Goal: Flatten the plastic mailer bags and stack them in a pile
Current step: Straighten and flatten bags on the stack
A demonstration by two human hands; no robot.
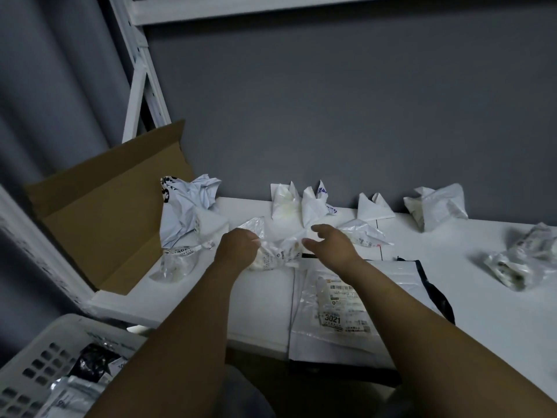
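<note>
1. Where the grey wall [331,116] ends, a white bench [452,267] is seen running across the view.
2. An opened cardboard box [105,212] is stood at the bench's left end, in front of a white shelf frame [141,86].
3. A white slotted basket [45,357], with dark and silver packets inside, is set low on the left, off the bench.
4. A flattened bag [334,319] labelled 3021 is laid at the bench's near edge, on top of a dark-lined bag [434,294] that is also flat.
5. Other crumpled bags [313,203] are scattered along the wall and towards the right.
6. A small crumpled bag [277,256] is found on the bench just beyond the flat pair, between the hands.
7. Its left end is gripped by the left hand [238,247] with curled fingers. The right hand [331,242] is held over its right end with fingers spread and relaxed; contact cannot be told.
</note>
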